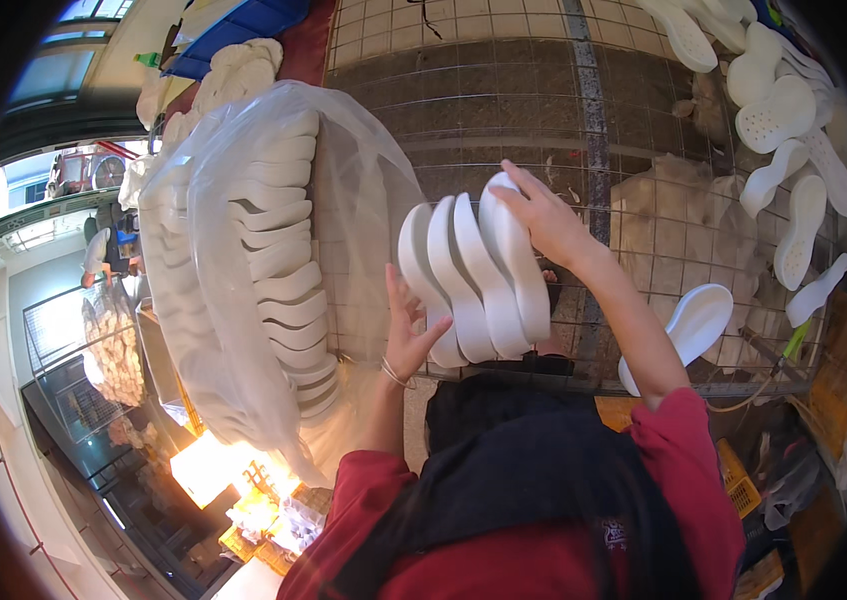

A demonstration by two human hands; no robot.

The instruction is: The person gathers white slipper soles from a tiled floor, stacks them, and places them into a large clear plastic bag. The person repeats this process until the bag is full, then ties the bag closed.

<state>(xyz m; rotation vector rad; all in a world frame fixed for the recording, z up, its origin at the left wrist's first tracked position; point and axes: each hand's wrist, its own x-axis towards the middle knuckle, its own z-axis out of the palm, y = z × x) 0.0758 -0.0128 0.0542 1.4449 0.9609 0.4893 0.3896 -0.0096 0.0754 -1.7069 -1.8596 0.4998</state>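
Dozens of white shoe soles [278, 255] sit stacked in neat columns inside the big clear plastic bag [228, 330] over on the left, and that bag is bulging, its thin film draped loosely over the rows. Behind it, toward the top left, more pale soles are heaped beside a blue crate [243, 25]. Far out at the left edge another person [98, 255] stands in the background, too small to make out much.

Moving to the centre now: the left hand [405, 335] comes up from below, fingers spread, palm pressed against the outer face of a small bundle of soles [478, 270]. Four or so white soles stand on edge there, fanned side by side, held just right of the bag's mouth and above the wire mesh table [543, 110]. The right hand [543, 222] clamps down on the top of that same bundle, fingers curled over the upper rims, so both hands squeeze the stack between them.

Further right, one single sole [695, 322] lies flat on the mesh just past the right forearm. White fluffy scraps [683, 220] are piled underneath the mesh. Up in the top right corner, loose soles [783, 120] are scattered in an untidy spread, some showing their dotted undersides, well apart from the bundle in hand.
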